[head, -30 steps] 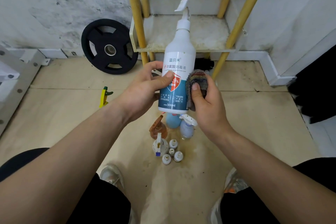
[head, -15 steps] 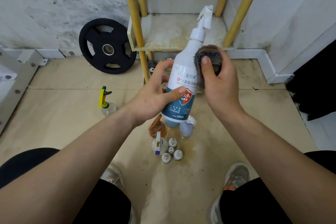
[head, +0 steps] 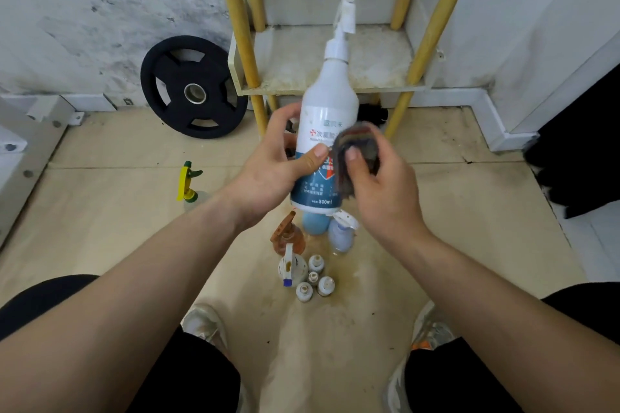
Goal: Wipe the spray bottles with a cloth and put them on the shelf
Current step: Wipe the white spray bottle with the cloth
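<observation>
My left hand (head: 273,174) grips a tall white spray bottle (head: 330,100) with a blue label, held nearly upright in front of me. My right hand (head: 382,188) presses a dark, multicoloured cloth (head: 357,147) against the label on the bottle's right side. Behind the bottle stands the shelf (head: 379,54), a stained white board on yellow posts, with nothing on it. On the floor below my hands several other bottles cluster: an orange sprayer (head: 288,235), a blue bottle (head: 315,223), a pale one (head: 340,235) and small white ones (head: 315,282).
A yellow-and-green sprayer (head: 188,183) stands alone on the floor to the left. A black weight plate (head: 193,87) leans on the wall left of the shelf. White metal framing (head: 20,151) runs along the left edge. My shoes and knees frame the bottom.
The cloth slid up to the bottle's shoulder, then back down onto the label. The bottle tilted right and has returned nearly upright.
</observation>
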`<state>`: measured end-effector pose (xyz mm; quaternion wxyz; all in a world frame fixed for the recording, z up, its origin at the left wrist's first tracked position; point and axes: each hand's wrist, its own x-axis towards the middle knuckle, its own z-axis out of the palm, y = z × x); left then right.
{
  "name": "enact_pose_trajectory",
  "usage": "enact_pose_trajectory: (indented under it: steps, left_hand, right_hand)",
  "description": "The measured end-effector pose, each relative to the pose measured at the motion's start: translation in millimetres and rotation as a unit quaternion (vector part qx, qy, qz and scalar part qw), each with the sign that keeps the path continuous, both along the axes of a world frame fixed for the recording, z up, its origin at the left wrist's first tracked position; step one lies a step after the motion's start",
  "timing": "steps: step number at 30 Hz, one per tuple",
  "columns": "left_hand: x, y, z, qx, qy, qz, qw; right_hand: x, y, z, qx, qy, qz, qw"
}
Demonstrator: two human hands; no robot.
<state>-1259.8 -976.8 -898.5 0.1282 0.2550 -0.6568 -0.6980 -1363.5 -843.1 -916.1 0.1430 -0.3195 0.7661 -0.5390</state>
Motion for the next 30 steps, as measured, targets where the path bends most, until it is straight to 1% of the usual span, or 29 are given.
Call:
enact_pose_trajectory:
  steps: [3, 6, 9, 11, 13, 17, 19, 20, 22, 26, 28, 30]
  left_hand:
    - [-2.0, 10.0, -1.2, -0.019, -0.014, -0.039, 0.999]
    - [-3.2, 16.1, -1.5, -0.012, -0.015, -0.047, 0.999]
    - [-2.4, 15.8, -1.3, 0.022, -0.010, -0.045, 0.999]
    - [-0.7, 13.5, -0.2, 0.040, -0.007, -0.027, 0.999]
    - [0.6, 8.8, -1.2, 0.032, -0.005, 0.000, 0.999]
    - [2.4, 1.5, -2.1, -0.015, -0.004, 0.036, 0.999]
    - [1.6, 1.2, -0.8, -0.007, -0.005, 0.037, 0.999]
    - [1.0, 0.7, 0.4, 0.013, -0.004, 0.037, 0.999]
    - [1.5, -1.7, 2.1, 0.051, -0.002, 0.038, 0.998]
    - [4.3, -7.8, 1.7, 0.069, 0.012, 0.039, 0.997]
    - [5.8, -7.4, 2.9, 0.072, 0.012, 0.017, 0.997]
    - [6.9, -5.3, 5.3, 0.063, 0.011, 0.001, 0.998]
  right_hand:
    - [-17.5, -6.7, 9.7, -0.037, -0.020, -0.078, 0.996]
    - [-23.2, -8.9, 12.1, -0.063, -0.048, -0.103, 0.991]
    - [-15.4, -7.8, 5.3, -0.052, -0.051, -0.081, 0.994]
    - [-6.5, -5.2, -1.3, -0.043, -0.054, -0.055, 0.996]
    - [1.7, -1.3, -6.5, -0.023, -0.050, -0.023, 0.998]
    - [11.2, 2.8, -12.9, 0.012, -0.037, 0.036, 0.999]
    - [10.5, 2.3, -14.3, 0.018, -0.038, 0.034, 0.999]
    - [9.3, 2.0, -14.5, 0.019, -0.041, 0.027, 0.999]
    - [6.6, 1.6, -15.1, 0.009, -0.067, 0.010, 0.998]
    - [7.1, 0.6, -13.5, -0.034, -0.152, 0.026, 0.987]
    - [9.0, 0.4, -12.2, -0.046, -0.155, 0.035, 0.986]
    - [9.2, 0.4, -9.8, -0.049, -0.130, 0.036, 0.990]
